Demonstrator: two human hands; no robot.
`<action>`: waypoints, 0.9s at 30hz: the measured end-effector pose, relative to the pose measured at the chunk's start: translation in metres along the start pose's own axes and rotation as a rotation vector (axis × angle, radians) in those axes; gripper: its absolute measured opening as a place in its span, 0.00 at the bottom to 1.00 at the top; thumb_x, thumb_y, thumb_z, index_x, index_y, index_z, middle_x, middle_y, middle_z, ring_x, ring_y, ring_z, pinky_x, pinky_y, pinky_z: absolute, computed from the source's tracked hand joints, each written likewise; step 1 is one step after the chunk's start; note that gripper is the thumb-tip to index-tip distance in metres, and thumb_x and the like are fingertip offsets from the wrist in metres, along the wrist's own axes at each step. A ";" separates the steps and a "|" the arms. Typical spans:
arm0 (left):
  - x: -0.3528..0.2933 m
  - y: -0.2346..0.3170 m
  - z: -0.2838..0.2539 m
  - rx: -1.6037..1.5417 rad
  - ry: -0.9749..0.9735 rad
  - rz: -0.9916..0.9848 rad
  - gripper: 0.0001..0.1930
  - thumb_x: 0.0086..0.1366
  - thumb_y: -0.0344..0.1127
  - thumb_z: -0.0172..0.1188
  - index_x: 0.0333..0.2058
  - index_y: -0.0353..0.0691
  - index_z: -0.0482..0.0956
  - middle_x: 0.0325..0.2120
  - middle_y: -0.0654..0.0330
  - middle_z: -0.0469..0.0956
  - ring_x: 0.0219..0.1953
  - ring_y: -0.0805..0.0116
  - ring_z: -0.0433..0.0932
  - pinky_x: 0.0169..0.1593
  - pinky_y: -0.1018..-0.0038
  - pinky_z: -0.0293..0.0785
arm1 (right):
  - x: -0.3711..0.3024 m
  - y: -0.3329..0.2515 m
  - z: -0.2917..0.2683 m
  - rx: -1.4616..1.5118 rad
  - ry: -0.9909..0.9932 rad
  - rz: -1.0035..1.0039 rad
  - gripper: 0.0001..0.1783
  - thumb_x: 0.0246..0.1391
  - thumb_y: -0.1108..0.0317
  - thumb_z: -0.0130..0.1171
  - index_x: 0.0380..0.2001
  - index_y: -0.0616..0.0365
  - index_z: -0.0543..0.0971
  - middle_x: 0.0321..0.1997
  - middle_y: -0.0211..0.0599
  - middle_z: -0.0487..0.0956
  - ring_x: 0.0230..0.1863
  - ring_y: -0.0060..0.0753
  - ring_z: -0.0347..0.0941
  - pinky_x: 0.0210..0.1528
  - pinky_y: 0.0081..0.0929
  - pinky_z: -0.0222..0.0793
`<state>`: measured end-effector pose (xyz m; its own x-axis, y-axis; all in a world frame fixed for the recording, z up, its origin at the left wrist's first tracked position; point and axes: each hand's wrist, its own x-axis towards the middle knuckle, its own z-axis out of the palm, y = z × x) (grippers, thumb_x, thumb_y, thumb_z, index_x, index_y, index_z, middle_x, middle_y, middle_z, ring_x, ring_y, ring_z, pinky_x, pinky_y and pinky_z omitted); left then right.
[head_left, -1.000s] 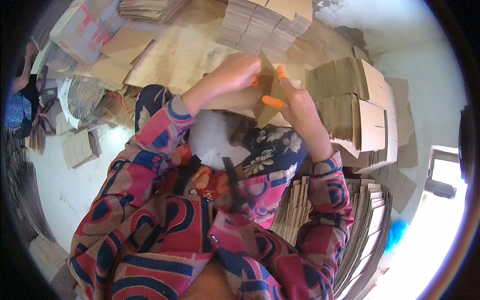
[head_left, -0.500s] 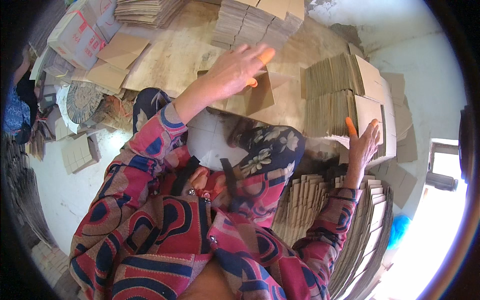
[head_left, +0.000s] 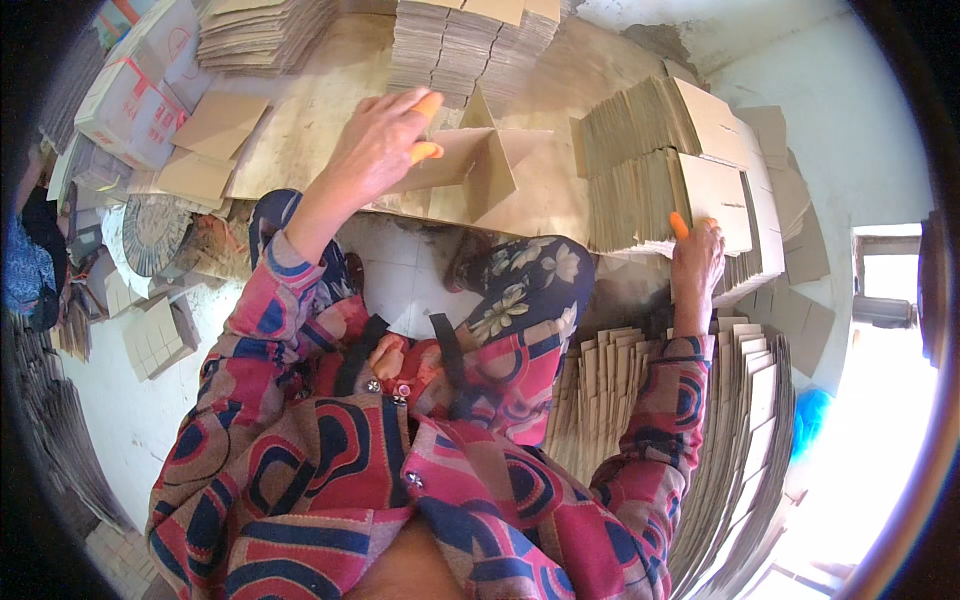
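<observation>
My left hand [head_left: 378, 143] hovers beside a slotted cardboard divider [head_left: 490, 180] that stands with crossed panels on the wooden board. Orange covers sit on its thumb and forefinger, which are apart with nothing between them. At the near end of a stack of cardboard sheets [head_left: 630, 205], my right hand [head_left: 698, 262] has its fingers bent against the lower edge of the end cardboard sheet [head_left: 716, 195]. An orange-covered thumb lies at that sheet's left corner. The sheet's grip is partly hidden by the fingers.
The wooden board [head_left: 330, 110] spans in front of my knees. Another tall cardboard stack [head_left: 470, 45] stands at its far side. A white carton [head_left: 140, 110] and flat cardboard pieces [head_left: 215, 140] lie at left. Upright cardboard bundles [head_left: 735, 440] fill the lower right.
My left hand has moved left, off the divider, exposing more of its panels. My right hand's fingers have closed in on the end sheet of the stack. The view has shifted slightly.
</observation>
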<state>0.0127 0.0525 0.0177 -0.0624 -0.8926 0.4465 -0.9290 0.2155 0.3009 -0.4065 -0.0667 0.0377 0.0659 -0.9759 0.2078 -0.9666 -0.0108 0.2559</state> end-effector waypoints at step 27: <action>-0.037 -0.027 0.000 -0.281 0.006 -0.306 0.19 0.53 0.41 0.67 0.40 0.35 0.81 0.34 0.47 0.80 0.34 0.54 0.80 0.38 0.67 0.74 | -0.033 -0.065 -0.171 0.530 0.774 -0.351 0.20 0.57 0.78 0.54 0.54 0.62 0.73 0.42 0.41 0.82 0.30 0.23 0.79 0.27 0.21 0.76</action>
<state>0.0400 0.0801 -0.0070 0.2041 -0.9303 0.3050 -0.7687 0.0406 0.6383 -0.3032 0.0038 0.1752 0.3297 -0.4902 0.8068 -0.8344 -0.5511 0.0061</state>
